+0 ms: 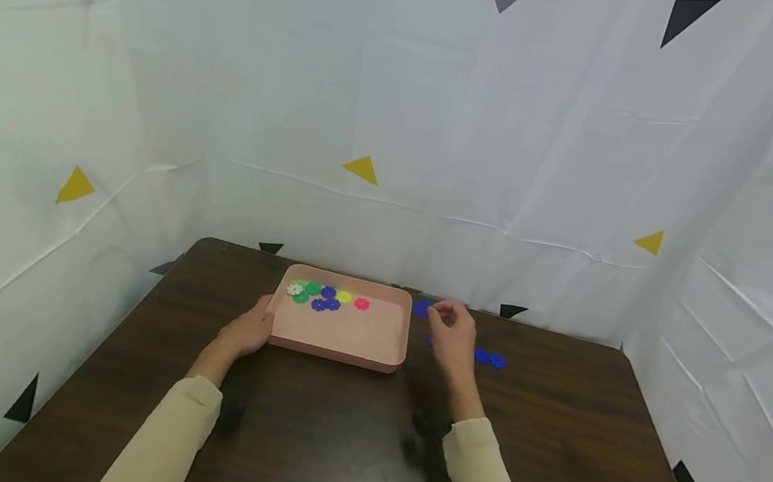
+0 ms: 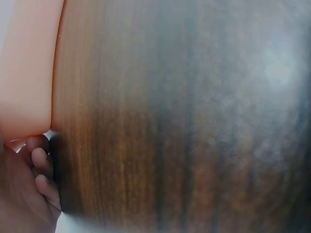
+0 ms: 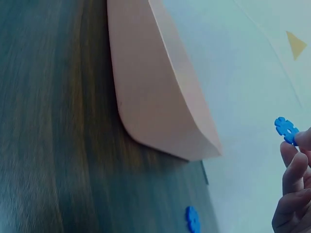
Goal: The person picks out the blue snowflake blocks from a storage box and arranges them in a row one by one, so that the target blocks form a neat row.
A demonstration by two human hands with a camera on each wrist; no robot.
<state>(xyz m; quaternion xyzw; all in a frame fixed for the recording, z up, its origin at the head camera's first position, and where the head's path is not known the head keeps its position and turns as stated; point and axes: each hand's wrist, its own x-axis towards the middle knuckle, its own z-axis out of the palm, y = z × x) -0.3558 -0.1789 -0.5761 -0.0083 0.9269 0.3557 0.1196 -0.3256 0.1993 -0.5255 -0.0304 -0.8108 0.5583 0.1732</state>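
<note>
In the head view, my left hand (image 1: 248, 329) grips the left side of a pink tray (image 1: 340, 342). The left wrist view has its fingers (image 2: 43, 162) curled at the tray's corner. Inside the tray lie several flower-shaped plastic discs: green, white, dark blue, yellow (image 1: 344, 297) and pink (image 1: 362, 304). Just beyond the tray's right side is my right hand (image 1: 452, 340). Between thumb and fingertip it pinches a blue flower-shaped disc (image 3: 285, 130), raised off the table.
Two blue discs (image 1: 489, 359) lie on the dark wooden table (image 1: 553, 436) right of my right hand. Another blue disc (image 3: 193, 219) lies near the tray, partly hidden by the hand in the head view. White sheeting (image 1: 410, 93) with triangles encloses the table's back and sides.
</note>
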